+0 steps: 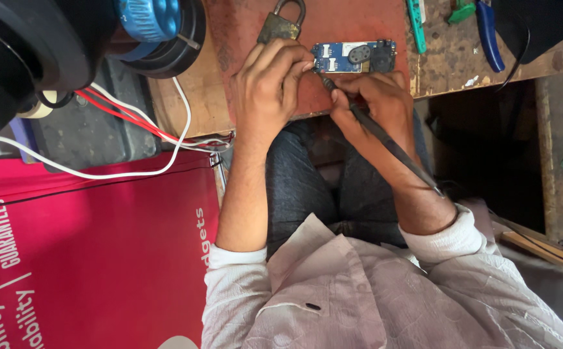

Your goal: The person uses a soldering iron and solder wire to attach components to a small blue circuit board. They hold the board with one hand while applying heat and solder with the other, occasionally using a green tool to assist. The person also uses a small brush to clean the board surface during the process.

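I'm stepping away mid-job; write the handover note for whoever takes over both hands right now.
Left hand: fingertips pinning the left edge of the small blue circuit board on the reddish-brown mat.
Right hand: gripping a thin dark soldering-iron-like tool, tip at the board's lower left corner.
Nearby: old brass padlock just above the left hand; blue-handled pliers on the worn wooden bench to the right.
Done: board laid flat, tool tip in place.
Left: work at that corner; I cannot tell how far it has got.
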